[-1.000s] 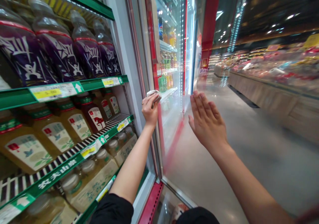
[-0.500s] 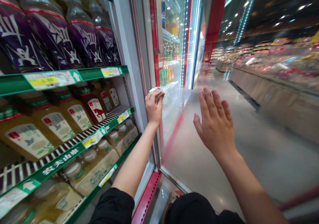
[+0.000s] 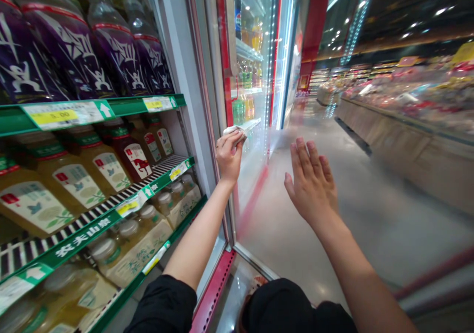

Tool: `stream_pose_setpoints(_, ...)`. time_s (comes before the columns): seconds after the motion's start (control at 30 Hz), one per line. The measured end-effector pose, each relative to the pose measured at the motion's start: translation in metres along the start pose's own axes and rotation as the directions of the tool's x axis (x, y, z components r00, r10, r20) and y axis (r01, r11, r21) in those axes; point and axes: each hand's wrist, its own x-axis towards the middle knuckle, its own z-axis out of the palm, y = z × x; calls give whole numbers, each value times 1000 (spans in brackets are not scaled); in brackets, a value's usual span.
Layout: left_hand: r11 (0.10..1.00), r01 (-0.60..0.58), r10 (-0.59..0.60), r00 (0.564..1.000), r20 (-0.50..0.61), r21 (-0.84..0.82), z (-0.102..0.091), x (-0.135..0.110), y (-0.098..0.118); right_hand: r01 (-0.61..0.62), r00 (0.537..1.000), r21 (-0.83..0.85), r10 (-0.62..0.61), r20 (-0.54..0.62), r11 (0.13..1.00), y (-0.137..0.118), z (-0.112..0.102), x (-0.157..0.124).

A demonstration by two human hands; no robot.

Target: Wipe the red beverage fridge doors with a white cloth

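My left hand (image 3: 228,157) is closed around a crumpled white cloth (image 3: 234,131), held up against the hinge-side edge of the glass door (image 3: 255,189). Part of the cloth is hidden by the fingers. To the right, my right hand (image 3: 313,182) is spread flat with nothing in it, palm toward the glass; whether it touches the pane I cannot tell. The door stands swung out from the fridge frame (image 3: 185,76), and its red lower border (image 3: 254,202) shows through the pane.
Fridge shelves at left carry purple-labelled bottles (image 3: 111,56), juice bottles (image 3: 81,182) and small capped bottles (image 3: 129,231). A red perforated sill (image 3: 215,293) runs along the bottom. Through the glass are a lit drinks cooler (image 3: 248,56) and a long display counter (image 3: 400,130).
My right hand has moved slightly left and down. My left hand stays at the door edge with the cloth, turned a little. The view has shifted slightly, moving the shelves left.
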Motion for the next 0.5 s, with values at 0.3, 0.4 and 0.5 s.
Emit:
stream_pose_setpoints(0.3, 993, -117, 117, 993, -7, -23, 20, 21, 37, 13, 999, -95, -17, -41, 995, -2, 5, 0)
stream_pose_setpoints(0.4, 991, -129, 129, 992, 7, -34, 15, 9, 39, 40, 998, -125, -46, -49, 991, 0, 3, 0)
stream_pose_setpoints(0.5, 995, -75, 73, 997, -22, -65, 16, 10, 38, 46, 997, -136, -53, -48, 990, 1, 3, -1)
